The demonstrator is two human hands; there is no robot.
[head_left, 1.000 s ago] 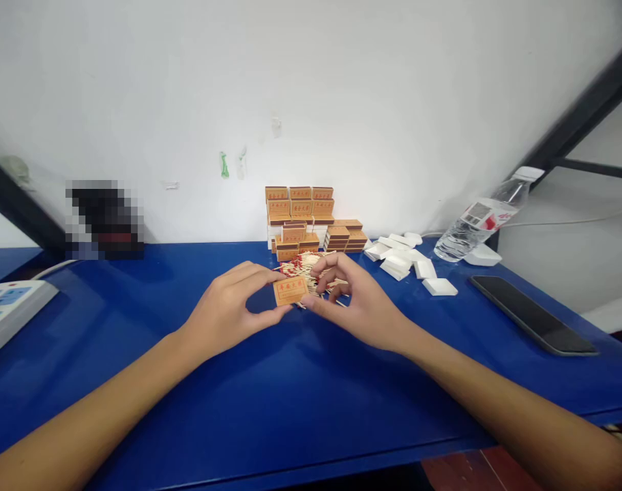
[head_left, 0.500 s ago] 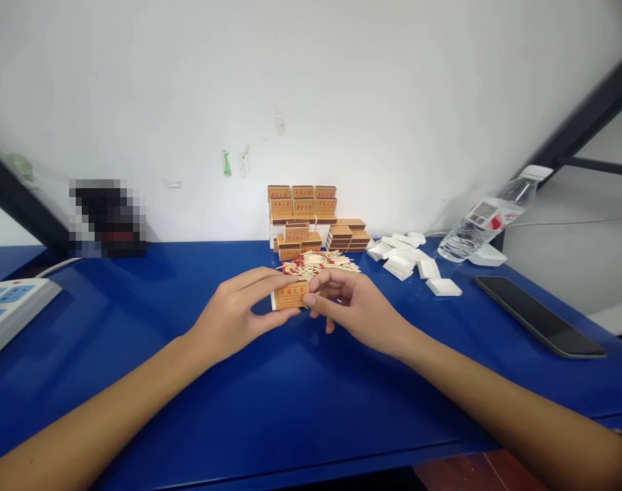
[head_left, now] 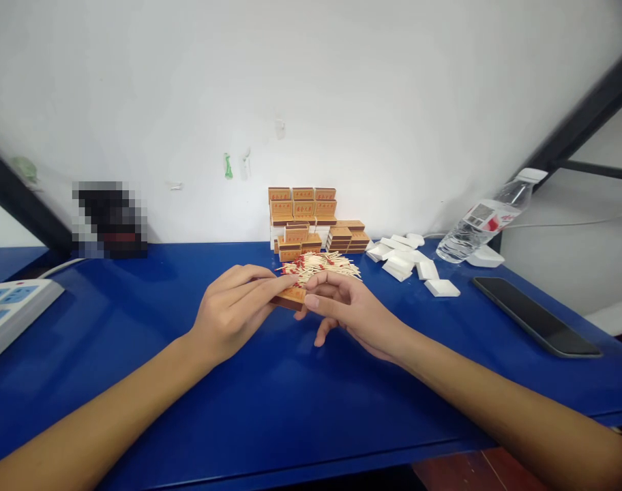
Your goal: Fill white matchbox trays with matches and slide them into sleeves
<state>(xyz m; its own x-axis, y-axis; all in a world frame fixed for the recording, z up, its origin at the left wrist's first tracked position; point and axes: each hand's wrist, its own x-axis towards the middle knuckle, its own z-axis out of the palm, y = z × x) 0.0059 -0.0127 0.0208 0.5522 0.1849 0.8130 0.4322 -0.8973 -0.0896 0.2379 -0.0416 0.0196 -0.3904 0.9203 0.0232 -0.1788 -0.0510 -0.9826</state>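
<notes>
An orange matchbox with a brown striking side is held above the blue table, tilted so that its side faces me. My left hand is closed around its left end, the fingers lying over the top. At the right end, my right hand pinches the box between thumb and fingers, with the lower fingers curled loosely underneath. Just behind the hands spreads a heap of loose red-tipped matches. Whether the held box contains matches is hidden.
Stacked matchboxes stand against the wall behind the matches. White empty matchbox trays lie in a pile to their right. Farther right are a leaning water bottle and a phone. A power strip sits at the left edge.
The matchbox has been tipped from showing its printed face to showing its brown side. My left fingers have rolled over its top, and my right lower fingers have spread downward.
</notes>
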